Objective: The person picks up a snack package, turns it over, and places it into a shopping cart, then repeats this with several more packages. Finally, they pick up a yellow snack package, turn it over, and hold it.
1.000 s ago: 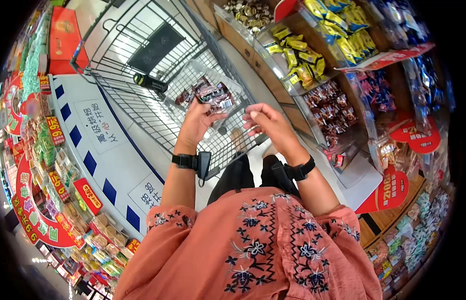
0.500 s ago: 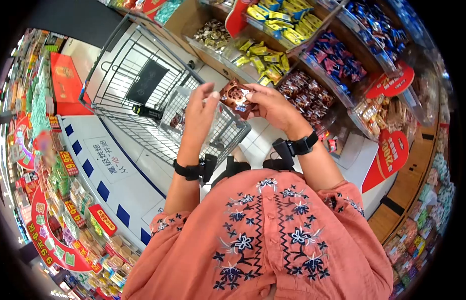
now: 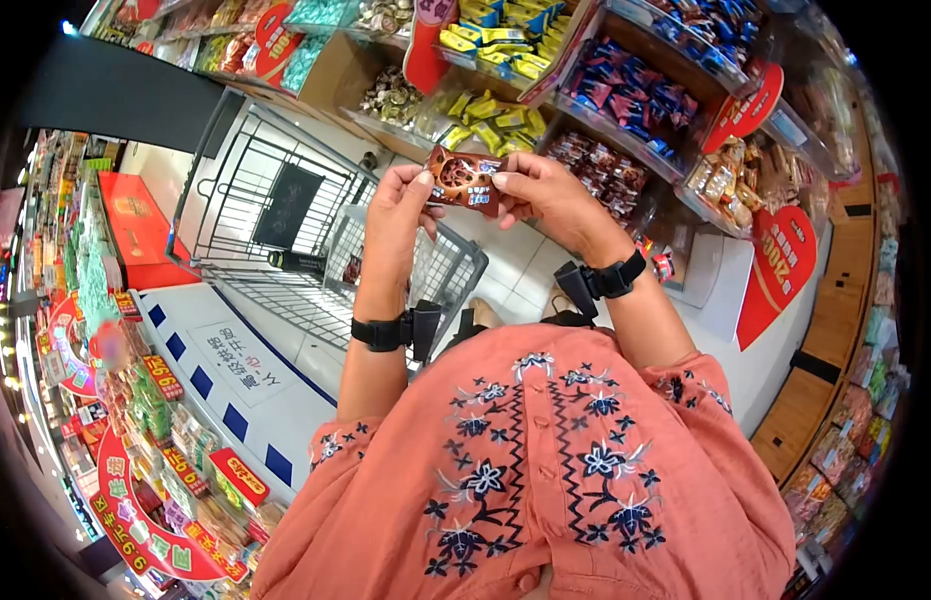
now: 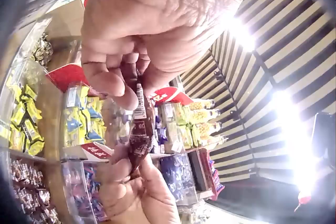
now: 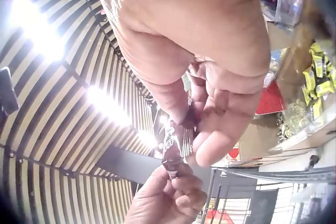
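A brown snack packet (image 3: 467, 182) with a cookie picture is held up between both hands, over the far side of the shopping cart. My left hand (image 3: 393, 215) pinches its left end between thumb and fingers. At the opposite end, my right hand (image 3: 555, 200) pinches it with the thumb on the front face. Seen edge-on in the left wrist view, the packet (image 4: 140, 124) shows a barcode and small print. In the right wrist view its narrow side (image 5: 177, 142) stretches between both sets of fingertips.
The wire shopping cart (image 3: 285, 270) stands ahead to the left, with a dark bottle (image 3: 297, 262) and a clear bag (image 3: 347, 240) in it. Bins to the right hold yellow packets (image 3: 500, 125) and brown packets (image 3: 597, 170). A white counter (image 3: 220, 370) runs along the left.
The left hand rose from the bag in the cart, and the right hand took hold of the packet. Both hands now grip it, higher and farther forward. The view has swung toward the bins.
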{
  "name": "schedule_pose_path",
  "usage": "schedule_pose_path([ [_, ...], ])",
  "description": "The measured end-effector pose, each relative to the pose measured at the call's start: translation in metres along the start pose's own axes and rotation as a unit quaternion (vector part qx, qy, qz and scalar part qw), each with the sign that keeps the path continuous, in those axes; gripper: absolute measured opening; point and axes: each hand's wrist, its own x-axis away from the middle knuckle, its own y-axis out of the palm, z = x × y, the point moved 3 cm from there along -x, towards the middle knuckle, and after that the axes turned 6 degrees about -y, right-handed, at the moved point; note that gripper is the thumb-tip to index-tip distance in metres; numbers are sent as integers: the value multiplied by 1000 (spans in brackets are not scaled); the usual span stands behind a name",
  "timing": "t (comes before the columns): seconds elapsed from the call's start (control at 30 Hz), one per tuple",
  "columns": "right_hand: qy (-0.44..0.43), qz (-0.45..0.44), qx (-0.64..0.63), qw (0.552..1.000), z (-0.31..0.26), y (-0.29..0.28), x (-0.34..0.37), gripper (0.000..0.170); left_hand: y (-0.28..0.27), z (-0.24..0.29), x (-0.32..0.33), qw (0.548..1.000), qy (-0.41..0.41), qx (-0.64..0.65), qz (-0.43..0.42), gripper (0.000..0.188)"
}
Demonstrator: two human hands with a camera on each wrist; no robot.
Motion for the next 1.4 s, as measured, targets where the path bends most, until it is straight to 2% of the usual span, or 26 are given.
schedule_pose_path([
  [0.23, -26, 21, 55, 998, -4, -3, 5, 16, 7, -4, 1, 999, 33, -25, 7, 19],
  [0.33, -33, 29, 71, 997, -1, -4, 2, 16, 11, -3, 6, 997, 30, -37, 55, 14],
  [0.67, -25, -25, 107, 994, -1, -6, 8, 15, 10, -3, 0, 999, 33, -18, 21, 22],
  [0.83, -26, 15, 81, 996, -8, 2, 17, 17, 9, -8, -1, 999, 31, -16, 7, 19],
  [0.93, -32, 21, 94, 995, -5, -2, 19, 18, 10, -10, 0, 998, 44, -50, 21, 19],
  [1.1, -53, 16, 108, 993, 9, -8, 15, 14, 17, -15, 3, 992, 39, -71, 92, 20],
  [1.17, -44, 22, 75, 996, 12, -9, 15, 13, 14, -23, -1, 991, 40, -73, 102, 19],
  [1.23, -28, 27, 56, 998, 17, -14, 16, 12, 9, -34, -8, 997, 9, -28, 70, 26],
  [1.33, -38, 61, -40, 997, 23, -24, 18, 12, 8, -44, -8, 998, -41, 44, -8, 39],
  [1.4, -49, 75, -56, 994, 26, -28, 18, 14, 18, -46, -3, 994, -78, 56, -57, 34],
])
